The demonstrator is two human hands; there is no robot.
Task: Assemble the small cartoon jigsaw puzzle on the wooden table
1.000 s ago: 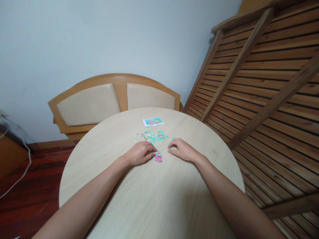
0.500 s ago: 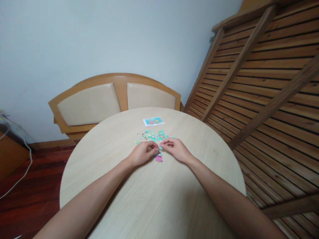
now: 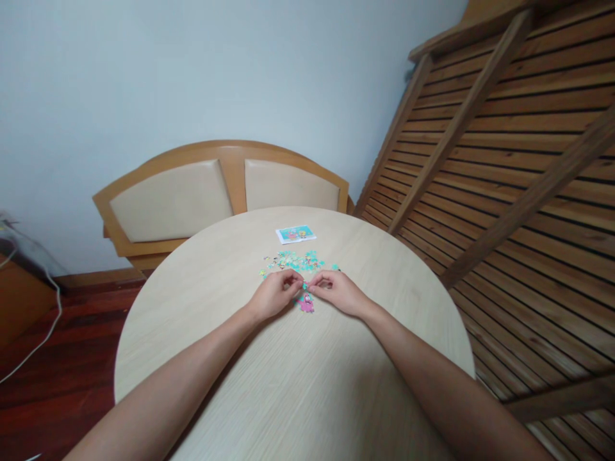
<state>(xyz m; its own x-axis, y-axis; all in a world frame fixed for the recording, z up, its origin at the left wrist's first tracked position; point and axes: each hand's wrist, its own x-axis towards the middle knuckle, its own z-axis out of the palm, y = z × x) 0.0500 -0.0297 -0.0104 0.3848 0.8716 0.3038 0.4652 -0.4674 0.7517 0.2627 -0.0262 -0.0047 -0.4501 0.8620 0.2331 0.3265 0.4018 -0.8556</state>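
Note:
My left hand (image 3: 276, 294) is closed in a pinch, its fingertips on a small teal jigsaw puzzle piece (image 3: 305, 286). Facing it, my right hand (image 3: 340, 291) pinches at the same spot, thumb and forefinger together; how much of the piece each one holds is partly hidden. Just below the fingertips lies a joined pink section of the puzzle (image 3: 306, 306) with teal at its edge. Beyond the hands, loose puzzle pieces (image 3: 291, 259), mostly teal with some yellow and white, are scattered in a heap.
A small picture sheet (image 3: 295, 234) lies behind the pieces on the round wooden table (image 3: 288, 384). A padded headboard (image 3: 233, 173) stands past the table's far edge. Slatted wooden boards (image 3: 480, 173) lean along the right side. A white cable (image 3: 58, 307) hangs at left.
Both hands have shifted slightly at the fingertips, the right one a little downward. More of the pink section and the teal piece now shows between them.

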